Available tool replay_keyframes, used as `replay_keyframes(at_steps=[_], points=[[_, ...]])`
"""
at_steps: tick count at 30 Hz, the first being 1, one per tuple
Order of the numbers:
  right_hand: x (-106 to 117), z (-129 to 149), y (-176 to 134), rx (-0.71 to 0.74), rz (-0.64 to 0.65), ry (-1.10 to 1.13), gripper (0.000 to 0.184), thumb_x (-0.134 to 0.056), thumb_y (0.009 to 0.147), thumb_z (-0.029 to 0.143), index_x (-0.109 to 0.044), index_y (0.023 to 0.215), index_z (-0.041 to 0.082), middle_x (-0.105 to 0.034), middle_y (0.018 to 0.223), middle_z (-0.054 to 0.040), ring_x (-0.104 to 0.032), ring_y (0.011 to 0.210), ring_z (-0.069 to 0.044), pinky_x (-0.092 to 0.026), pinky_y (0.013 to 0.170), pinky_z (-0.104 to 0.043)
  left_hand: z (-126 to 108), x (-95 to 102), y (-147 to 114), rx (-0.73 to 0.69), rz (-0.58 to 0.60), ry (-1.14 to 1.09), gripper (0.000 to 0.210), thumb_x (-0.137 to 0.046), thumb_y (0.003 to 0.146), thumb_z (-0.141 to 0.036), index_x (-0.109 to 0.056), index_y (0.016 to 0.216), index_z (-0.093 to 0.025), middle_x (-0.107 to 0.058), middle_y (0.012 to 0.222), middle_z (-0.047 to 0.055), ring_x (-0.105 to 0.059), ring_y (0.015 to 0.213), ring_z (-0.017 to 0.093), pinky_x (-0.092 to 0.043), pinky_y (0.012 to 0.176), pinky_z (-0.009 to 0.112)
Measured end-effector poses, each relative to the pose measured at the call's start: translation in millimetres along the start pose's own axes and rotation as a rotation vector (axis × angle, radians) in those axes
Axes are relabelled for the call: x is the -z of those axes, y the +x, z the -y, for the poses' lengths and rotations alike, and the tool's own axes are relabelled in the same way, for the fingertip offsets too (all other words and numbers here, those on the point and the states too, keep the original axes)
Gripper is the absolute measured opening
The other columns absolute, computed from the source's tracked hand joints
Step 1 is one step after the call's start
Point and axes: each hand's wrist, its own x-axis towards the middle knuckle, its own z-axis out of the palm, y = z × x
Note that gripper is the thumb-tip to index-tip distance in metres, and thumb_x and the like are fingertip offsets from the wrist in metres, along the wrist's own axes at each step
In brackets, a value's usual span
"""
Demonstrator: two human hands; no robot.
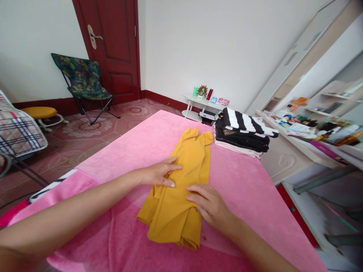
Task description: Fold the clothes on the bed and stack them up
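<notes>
A yellow garment, folded lengthwise into a long strip, lies on the pink blanket. Its far end is bunched, and the near end shows loose, layered hems; which kind of garment it is I cannot tell. My left hand rests on its left edge around mid-length, fingers spread and pointing right. On the right edge, slightly nearer to me, lies my right hand with its fingers stretched over the cloth. Both hands touch the fabric without gripping it.
Folded clothes, black, white and striped, are stacked at the blanket's far right corner. A cluttered dressing table stands along the right. Beyond are a low white shelf, a folding chair and a yellow stool.
</notes>
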Motion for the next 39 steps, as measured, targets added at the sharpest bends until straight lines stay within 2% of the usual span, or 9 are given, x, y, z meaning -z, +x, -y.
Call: replay_keyframes(at_steps=[6,9,15,18,21,26,30,36,39], points=[[0.7,15.3,23.3,0.190,0.050,-0.070,0.019,-0.050,0.091,0.015,-0.060,0.106,0.020,-0.065,0.101,-0.0071,-0.057,0.088,-0.017,-0.045,0.078,-0.034,-10.8,-5.7,-21.5,-0.114,-0.085,-0.006,0.046,-0.057,0.084,-0.019,-0.053,0.130,-0.025,-0.020,0.155,0.008,-0.024,0.140,0.024,-0.023,0.113,0.038],[-1.7,20.9,25.9,0.200,0.027,0.022,0.021,-0.047,0.091,0.014,-0.061,0.107,0.018,-0.067,0.088,-0.0063,-0.058,0.078,-0.016,-0.046,0.071,-0.031,-16.7,-4.1,-28.4,-0.156,-0.023,-0.034,0.061,-0.045,0.074,0.005,-0.058,0.124,-0.028,-0.023,0.154,0.003,-0.029,0.138,0.021,-0.028,0.111,0.036],[-13.2,17.3,31.1,-0.705,-0.353,0.779,0.015,-0.050,0.087,0.026,-0.062,0.093,0.019,-0.070,0.088,-0.0053,-0.066,0.079,-0.017,-0.053,0.069,-0.028,-28.2,6.0,-27.3,-0.237,0.085,-0.163,0.073,-0.041,0.062,0.010,-0.059,0.123,-0.026,-0.034,0.150,0.001,-0.032,0.137,0.023,-0.028,0.111,0.037],[-12.6,7.2,34.8,-1.055,-0.284,1.143,0.025,-0.058,0.080,0.036,-0.057,0.097,0.018,-0.070,0.091,-0.0072,-0.068,0.082,-0.021,-0.055,0.068,-0.032,-36.1,7.2,-23.7,-0.257,0.095,-0.327,0.074,-0.041,0.064,0.007,-0.052,0.131,-0.024,-0.049,0.139,0.001,-0.042,0.129,0.022,-0.033,0.109,0.036],[-8.2,-6.6,28.0,-1.197,-0.173,1.075,0.040,-0.054,0.081,0.037,-0.047,0.115,0.019,-0.069,0.090,-0.0065,-0.067,0.068,-0.019,-0.055,0.057,-0.033,-35.4,1.7,-22.7,-0.197,-0.006,-0.387,0.078,-0.039,0.067,0.006,-0.039,0.140,-0.024,-0.053,0.134,0.002,-0.051,0.120,0.018,-0.038,0.105,0.033],[8.9,-26.9,-2.7,-0.721,-0.122,0.248,0.056,-0.044,0.077,0.010,-0.044,0.131,0.022,-0.055,0.126,-0.0111,-0.062,0.101,-0.021,-0.051,0.089,-0.044,-14.0,0.8,-33.0,-0.162,-0.184,-0.101,0.071,-0.046,0.075,0.000,-0.039,0.140,-0.027,-0.040,0.145,0.003,-0.038,0.132,0.022,-0.029,0.112,0.037],[23.8,-28.5,-20.2,-0.268,0.135,-0.028,0.064,-0.044,0.079,0.002,-0.042,0.137,0.027,-0.028,0.152,-0.0067,-0.024,0.139,-0.022,-0.030,0.111,-0.047,-6.5,15.4,-48.4,-0.194,-0.121,0.037,0.069,-0.046,0.083,-0.005,-0.031,0.143,-0.035,-0.023,0.154,0.000,-0.027,0.139,0.022,-0.026,0.113,0.040],[11.9,-19.9,-11.4,-0.153,0.285,-0.044,0.057,-0.051,0.087,0.020,-0.035,0.142,0.027,-0.024,0.153,-0.0053,-0.014,0.142,-0.021,-0.024,0.113,-0.048,-21.6,15.0,-44.4,-0.435,-0.143,0.161,0.075,-0.064,0.080,-0.024,-0.027,0.145,-0.035,-0.002,0.157,0.006,-0.011,0.143,0.030,-0.021,0.113,0.047],[2.8,-17.7,-3.3,-0.170,0.241,0.041,0.043,-0.050,0.089,0.026,-0.048,0.131,0.025,-0.034,0.149,-0.0073,-0.024,0.140,-0.021,-0.025,0.112,-0.048,-36.9,11.6,-34.5,-0.435,-0.144,0.216,0.055,-0.060,0.081,-0.022,-0.047,0.133,-0.029,-0.013,0.156,0.007,-0.010,0.143,0.031,-0.015,0.115,0.049]])
